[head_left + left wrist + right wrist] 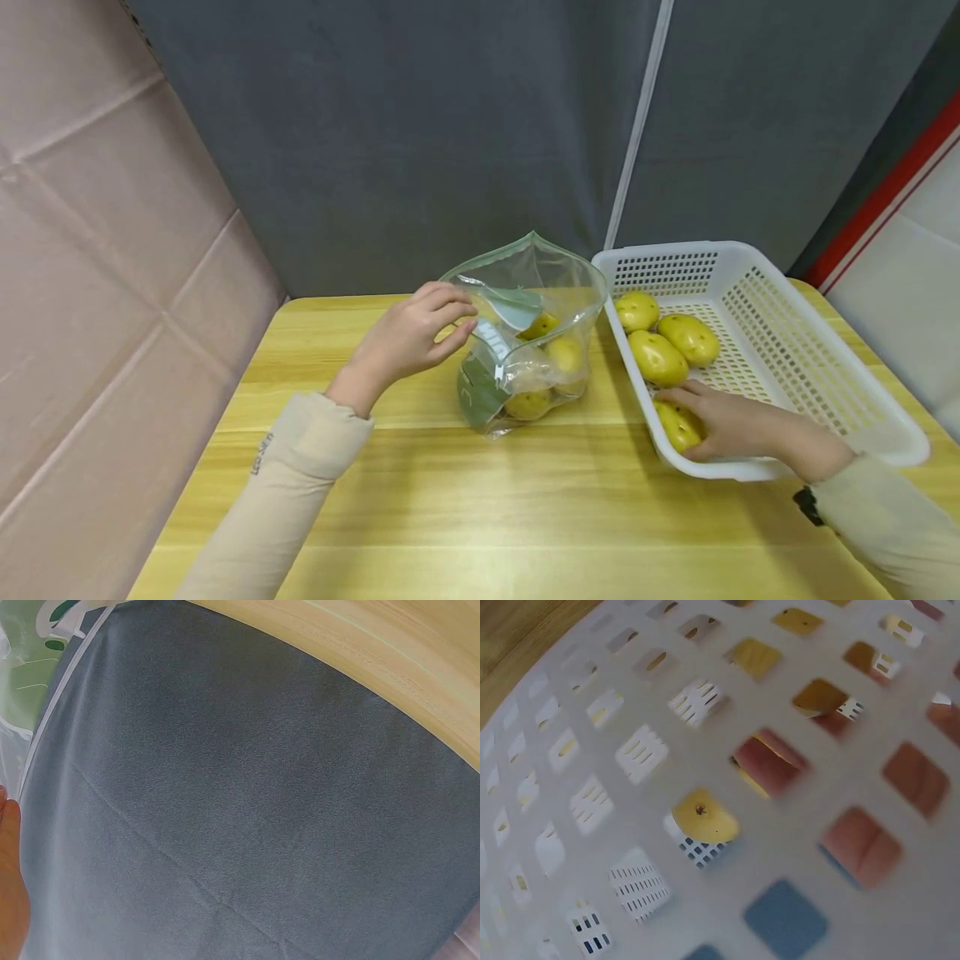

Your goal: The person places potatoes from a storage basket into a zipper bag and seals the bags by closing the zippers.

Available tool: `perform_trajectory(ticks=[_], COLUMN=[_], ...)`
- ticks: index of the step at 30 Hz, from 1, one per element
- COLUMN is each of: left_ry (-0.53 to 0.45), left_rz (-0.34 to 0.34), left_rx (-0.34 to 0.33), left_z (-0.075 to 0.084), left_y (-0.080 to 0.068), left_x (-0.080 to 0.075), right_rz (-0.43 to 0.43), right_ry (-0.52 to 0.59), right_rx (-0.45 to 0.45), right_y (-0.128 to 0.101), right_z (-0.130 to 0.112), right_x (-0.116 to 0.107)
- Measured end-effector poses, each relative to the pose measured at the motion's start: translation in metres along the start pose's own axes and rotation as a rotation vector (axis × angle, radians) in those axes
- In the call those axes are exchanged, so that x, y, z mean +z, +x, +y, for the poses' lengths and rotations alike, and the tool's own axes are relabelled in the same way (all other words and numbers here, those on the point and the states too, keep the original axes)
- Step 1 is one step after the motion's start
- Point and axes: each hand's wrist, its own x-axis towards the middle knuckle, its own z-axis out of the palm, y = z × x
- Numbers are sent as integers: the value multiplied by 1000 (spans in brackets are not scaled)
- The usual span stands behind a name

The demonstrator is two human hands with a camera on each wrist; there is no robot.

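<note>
In the head view the person's right hand sits at the lower right of the frame, reaching over the near wall of the white basket; its fingers curl round the nearest potato, which lies in the basket's near left corner with its long axis running roughly from lower right to upper left; the right wrist view looks through the basket's lattice wall and shows yellow skin and fingertips behind the holes, blurred. Three loose potatoes lie beyond it, further up the frame and close together; the right hand is much the nearer of the two to all of them.

The left hand, centre left of the frame, pinches the near rim of the clear zip bag between thumb and curled fingers, holding the mouth open and upward; the bag stands on the yellow tabletop, just left of the basket and nearly touching it; several potatoes show through its plastic. So the bag's mouth lies to the left of and above the gripped potato, a short way across the basket's near left corner. The left wrist view shows mostly grey curtain, with a sliver of the bag at upper left.
</note>
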Motion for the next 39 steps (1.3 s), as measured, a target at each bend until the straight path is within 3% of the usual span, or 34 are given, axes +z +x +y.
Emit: perform_trajectory(ticks=[24, 39], left_ry=[-18, -6], left_rz=[-22, -25], left_rx=[-4, -10], left_z=[0, -1], left_y=[1, 0], left_x=[1, 1], right_rz=[41, 231], right_ry=[-56, -143], right_rx=[2, -4], right_y=[-1, -12], right_z=[-3, -12], right_x=[-4, -30])
